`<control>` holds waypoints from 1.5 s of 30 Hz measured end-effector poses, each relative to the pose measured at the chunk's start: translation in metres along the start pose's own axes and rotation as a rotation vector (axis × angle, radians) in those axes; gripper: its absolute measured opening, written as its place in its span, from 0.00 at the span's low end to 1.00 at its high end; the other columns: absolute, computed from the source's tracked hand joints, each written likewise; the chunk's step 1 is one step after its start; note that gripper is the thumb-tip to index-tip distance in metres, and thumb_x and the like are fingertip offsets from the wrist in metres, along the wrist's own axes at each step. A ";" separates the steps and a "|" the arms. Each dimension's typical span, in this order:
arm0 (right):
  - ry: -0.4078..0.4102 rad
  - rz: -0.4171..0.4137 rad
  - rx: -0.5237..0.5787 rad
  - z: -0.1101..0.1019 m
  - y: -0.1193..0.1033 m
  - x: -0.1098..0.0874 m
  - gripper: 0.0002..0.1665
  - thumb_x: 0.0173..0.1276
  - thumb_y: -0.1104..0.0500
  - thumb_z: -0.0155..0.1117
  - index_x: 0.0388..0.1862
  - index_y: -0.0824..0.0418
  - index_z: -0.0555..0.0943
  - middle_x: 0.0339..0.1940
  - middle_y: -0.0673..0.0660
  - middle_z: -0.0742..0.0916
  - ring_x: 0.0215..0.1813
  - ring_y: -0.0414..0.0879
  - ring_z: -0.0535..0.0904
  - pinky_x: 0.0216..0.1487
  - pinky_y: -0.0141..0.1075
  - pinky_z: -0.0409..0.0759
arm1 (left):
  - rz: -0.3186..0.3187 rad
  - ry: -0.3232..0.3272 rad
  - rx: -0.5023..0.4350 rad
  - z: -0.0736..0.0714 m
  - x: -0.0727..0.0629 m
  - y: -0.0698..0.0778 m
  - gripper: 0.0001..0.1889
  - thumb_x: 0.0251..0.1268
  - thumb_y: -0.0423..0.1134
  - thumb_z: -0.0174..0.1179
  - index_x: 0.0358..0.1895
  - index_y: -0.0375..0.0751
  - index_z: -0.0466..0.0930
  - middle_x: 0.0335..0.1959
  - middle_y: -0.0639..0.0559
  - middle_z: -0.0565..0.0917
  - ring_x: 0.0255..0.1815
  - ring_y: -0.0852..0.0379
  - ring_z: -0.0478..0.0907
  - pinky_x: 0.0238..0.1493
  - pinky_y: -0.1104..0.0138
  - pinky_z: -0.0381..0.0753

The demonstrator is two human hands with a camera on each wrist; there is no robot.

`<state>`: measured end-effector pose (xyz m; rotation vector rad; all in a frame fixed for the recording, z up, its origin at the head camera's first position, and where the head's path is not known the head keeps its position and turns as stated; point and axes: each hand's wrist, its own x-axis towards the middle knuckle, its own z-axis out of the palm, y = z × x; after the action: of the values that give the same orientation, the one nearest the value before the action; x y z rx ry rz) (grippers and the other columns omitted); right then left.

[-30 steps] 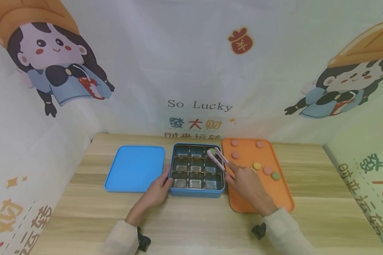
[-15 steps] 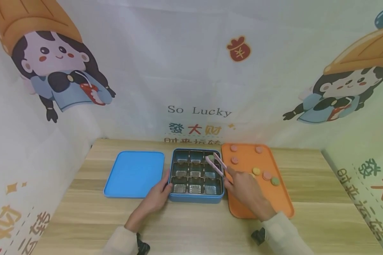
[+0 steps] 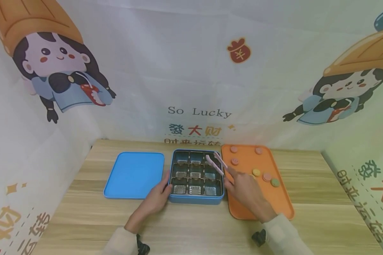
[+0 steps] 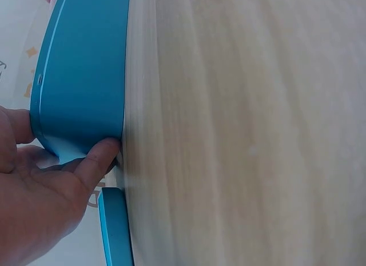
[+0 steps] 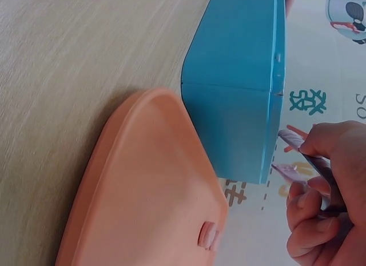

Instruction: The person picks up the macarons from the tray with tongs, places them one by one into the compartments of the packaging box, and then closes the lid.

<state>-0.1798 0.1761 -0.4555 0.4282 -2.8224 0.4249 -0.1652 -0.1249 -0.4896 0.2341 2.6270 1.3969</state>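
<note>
A blue tin box (image 3: 196, 200) with a dark insert of several square compartments stands mid-table. My left hand (image 3: 157, 196) grips its left side; in the left wrist view the thumb is at the rim and the fingers lie against the side wall. Pale pink tongs (image 3: 215, 166) are held in my right hand (image 3: 247, 187). Their tips are spread apart over the far-right compartment, and no macaron shows between them. That compartment's floor looks dark in the head view. In the right wrist view, the tongs (image 5: 293, 139) reach past the box's rim.
An orange tray (image 3: 244, 209) right of the box carries several macarons, among them a green macaron (image 3: 275, 182), a yellow macaron (image 3: 256, 172) and a pink macaron (image 3: 233, 149). A blue lid (image 3: 134, 175) lies flat on the left. A printed cloth backdrop (image 3: 194, 71) rises behind the table.
The tongs' tips held a green macaron over the far-right compartment; now they have let it go and it no longer shows between them. The left hand has stayed on the box.
</note>
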 end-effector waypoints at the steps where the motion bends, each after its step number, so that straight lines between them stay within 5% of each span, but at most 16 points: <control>1: -0.003 0.006 0.006 0.000 0.001 0.000 0.24 0.67 0.56 0.63 0.61 0.60 0.80 0.13 0.48 0.67 0.13 0.41 0.62 0.12 0.31 0.59 | 0.000 0.000 -0.002 0.000 0.000 0.000 0.30 0.80 0.38 0.41 0.79 0.34 0.45 0.78 0.35 0.55 0.77 0.37 0.53 0.76 0.46 0.54; 8: 0.026 0.035 0.032 -0.004 0.011 0.000 0.26 0.69 0.56 0.62 0.65 0.61 0.77 0.09 0.48 0.68 0.09 0.40 0.61 0.09 0.29 0.57 | -0.007 -0.002 0.004 0.000 0.000 -0.001 0.30 0.81 0.38 0.41 0.79 0.33 0.44 0.78 0.35 0.53 0.78 0.37 0.52 0.76 0.46 0.54; 15: 0.077 0.049 -0.071 -0.008 0.029 -0.001 0.20 0.69 0.53 0.62 0.56 0.61 0.80 0.10 0.50 0.71 0.14 0.45 0.67 0.15 0.37 0.58 | 0.017 0.003 0.005 0.001 0.002 -0.005 0.30 0.81 0.38 0.41 0.79 0.34 0.45 0.78 0.36 0.55 0.77 0.38 0.53 0.76 0.46 0.56; 30: 0.007 0.074 -0.033 -0.008 0.057 -0.013 0.10 0.72 0.57 0.59 0.33 0.63 0.75 0.08 0.48 0.67 0.09 0.39 0.61 0.09 0.30 0.56 | 0.024 -0.001 -0.008 0.001 0.002 -0.007 0.30 0.81 0.39 0.41 0.79 0.34 0.44 0.78 0.35 0.54 0.78 0.38 0.53 0.76 0.46 0.56; 45: -0.030 0.058 -0.081 -0.003 0.060 -0.014 0.11 0.71 0.56 0.62 0.33 0.62 0.76 0.08 0.48 0.67 0.10 0.40 0.61 0.09 0.29 0.55 | 0.016 0.003 -0.002 0.001 0.001 -0.006 0.30 0.81 0.39 0.41 0.79 0.34 0.45 0.78 0.36 0.55 0.78 0.38 0.53 0.76 0.46 0.56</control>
<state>-0.1852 0.2353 -0.4714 0.3405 -2.8753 0.3169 -0.1667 -0.1267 -0.4952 0.2538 2.6314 1.4057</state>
